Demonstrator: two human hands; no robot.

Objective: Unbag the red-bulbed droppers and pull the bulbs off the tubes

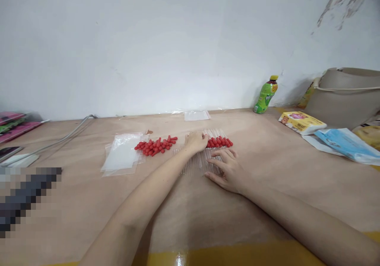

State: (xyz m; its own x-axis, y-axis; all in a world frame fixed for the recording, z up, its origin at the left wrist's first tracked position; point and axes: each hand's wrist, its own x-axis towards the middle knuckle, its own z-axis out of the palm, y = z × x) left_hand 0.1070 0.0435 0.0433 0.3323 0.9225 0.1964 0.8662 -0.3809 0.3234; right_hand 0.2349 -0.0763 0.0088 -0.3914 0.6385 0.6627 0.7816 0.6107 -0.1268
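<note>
My left hand (196, 141) is closed at the left end of a row of red rubber bulbs (219, 141), its fingers pinched at one bulb there; the fingertips are partly hidden. Thin clear tubes (194, 165) lie side by side below the row, and more clear tube ends (216, 132) show behind it. Over the right part of the tubes, my right hand (227, 171) rests with fingers spread, its fingertips just below the bulbs. To the left is a loose pile of red rubber bulbs (156, 145).
Clear zip bags (121, 153) lie left of the pile; another bag (197, 116) is by the wall. A green bottle (266, 95), a tissue pack (303, 122), a blue packet (350, 143) and a beige bag (341, 99) stand right. A cable (69, 133) runs across the left.
</note>
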